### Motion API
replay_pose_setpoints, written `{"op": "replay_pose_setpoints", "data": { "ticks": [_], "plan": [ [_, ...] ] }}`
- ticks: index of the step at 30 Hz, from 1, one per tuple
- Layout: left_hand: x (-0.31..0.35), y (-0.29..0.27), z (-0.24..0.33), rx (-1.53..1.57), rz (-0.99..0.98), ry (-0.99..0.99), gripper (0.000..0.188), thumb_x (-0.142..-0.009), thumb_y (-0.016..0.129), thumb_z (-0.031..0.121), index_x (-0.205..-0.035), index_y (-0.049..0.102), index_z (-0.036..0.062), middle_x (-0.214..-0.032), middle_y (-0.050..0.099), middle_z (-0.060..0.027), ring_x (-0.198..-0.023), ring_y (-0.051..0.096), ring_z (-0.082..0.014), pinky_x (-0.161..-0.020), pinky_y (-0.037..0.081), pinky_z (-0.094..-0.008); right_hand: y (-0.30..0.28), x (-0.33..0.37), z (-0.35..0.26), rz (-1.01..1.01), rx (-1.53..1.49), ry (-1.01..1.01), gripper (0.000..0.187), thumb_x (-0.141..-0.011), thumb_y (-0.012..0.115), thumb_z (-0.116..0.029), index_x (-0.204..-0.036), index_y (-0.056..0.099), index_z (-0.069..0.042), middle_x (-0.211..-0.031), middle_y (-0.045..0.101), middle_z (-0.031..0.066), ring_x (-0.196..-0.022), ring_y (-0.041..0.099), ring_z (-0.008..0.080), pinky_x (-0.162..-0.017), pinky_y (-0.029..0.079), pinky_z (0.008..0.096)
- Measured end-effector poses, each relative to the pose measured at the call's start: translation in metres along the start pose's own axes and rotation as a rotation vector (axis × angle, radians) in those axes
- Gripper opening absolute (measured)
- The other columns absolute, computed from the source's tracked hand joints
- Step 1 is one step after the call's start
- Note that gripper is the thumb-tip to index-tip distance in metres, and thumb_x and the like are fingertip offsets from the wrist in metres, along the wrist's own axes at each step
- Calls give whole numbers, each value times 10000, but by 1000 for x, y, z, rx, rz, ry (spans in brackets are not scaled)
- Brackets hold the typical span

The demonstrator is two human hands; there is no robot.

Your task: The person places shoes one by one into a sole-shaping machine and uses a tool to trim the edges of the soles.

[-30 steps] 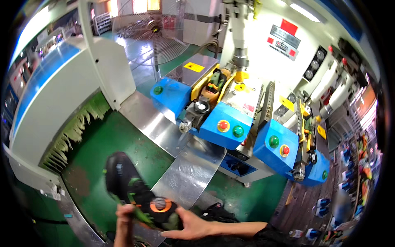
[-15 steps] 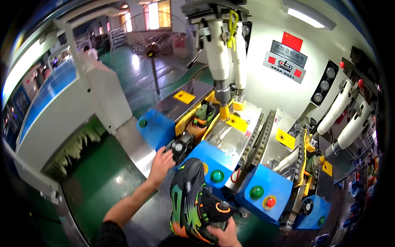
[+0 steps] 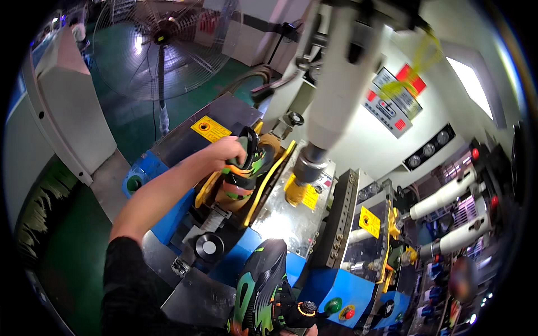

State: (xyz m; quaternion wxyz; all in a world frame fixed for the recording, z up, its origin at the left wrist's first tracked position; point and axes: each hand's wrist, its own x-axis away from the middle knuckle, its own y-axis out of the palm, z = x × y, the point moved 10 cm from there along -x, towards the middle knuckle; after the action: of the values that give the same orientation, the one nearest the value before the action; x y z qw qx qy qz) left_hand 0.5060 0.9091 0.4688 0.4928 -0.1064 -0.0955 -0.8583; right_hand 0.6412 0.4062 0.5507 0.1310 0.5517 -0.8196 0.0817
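Note:
My left hand [image 3: 228, 152] is closed on the collar of a black, green and orange sneaker [image 3: 240, 182]. That sneaker sits in the press, between yellow side pads [image 3: 269, 185]. At the lower edge, a second sneaker [image 3: 259, 288] of the same colours points toe-up, its sole side facing left. My right hand [image 3: 309, 331] holds it near the heel and collar, mostly hidden behind it. A black round knob [image 3: 209, 246] on a threaded shaft stands in front of the press, below my left forearm.
A white press cylinder [image 3: 339, 84] with a yellow foot hangs close, right of my left hand. Blue housings with a green button [image 3: 333, 305] and a red button [image 3: 349, 313] lie right. A caged fan [image 3: 162, 38] stands far left. More white cylinders [image 3: 448, 204] are at the right.
My left hand has left the black knob and reached forward to the sneaker in the press. My view has turned and moved closer to the press. The second sneaker stays in my right hand.

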Motion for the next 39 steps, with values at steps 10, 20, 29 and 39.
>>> {"op": "replay_pose_setpoints", "data": {
  "ticks": [10, 20, 29, 39],
  "plan": [
    [435, -186, -188, 712, 1019, 261, 604, -656, 531, 133, -1242, 536, -15, -942, 618, -75, -839, 630, -212, -802, 546, -355, 142, -201, -52, -87, -230, 499, 264, -848, 596, -101, -1097, 587, -14, -1024, 653, 141, -913, 677, 265, -831, 573, 402],
    [628, -61, -349, 1099, 1365, -310, 200, -799, 591, 74, -968, 653, -14, -973, 655, -122, -933, 650, -290, -867, 535, -374, 132, -426, -48, 271, 454, -154, 253, -722, 665, -45, -903, 577, 109, -849, 621, 154, -706, 624, 241, -591, 522, 381],
    [572, 50, -354, 215, 869, -631, 842, -687, 781, 88, -1434, 399, 29, -1227, 575, -132, -1085, 587, -260, -957, 467, -365, 208, -388, -52, 385, 776, -530, 688, -749, 537, -62, -1358, 263, 104, -1235, 436, 351, -1103, 501, 501, -985, 417, 493],
    [505, 61, -321, -45, 587, -244, 852, -701, 651, 38, -1471, 287, 36, -1312, 487, -172, -1232, 476, -277, -1040, 399, -399, 173, -380, -68, 495, 710, -537, 440, -748, 576, -123, -1135, 461, 52, -995, 587, 292, -1021, 573, 440, -929, 451, 498]
  ]
}}
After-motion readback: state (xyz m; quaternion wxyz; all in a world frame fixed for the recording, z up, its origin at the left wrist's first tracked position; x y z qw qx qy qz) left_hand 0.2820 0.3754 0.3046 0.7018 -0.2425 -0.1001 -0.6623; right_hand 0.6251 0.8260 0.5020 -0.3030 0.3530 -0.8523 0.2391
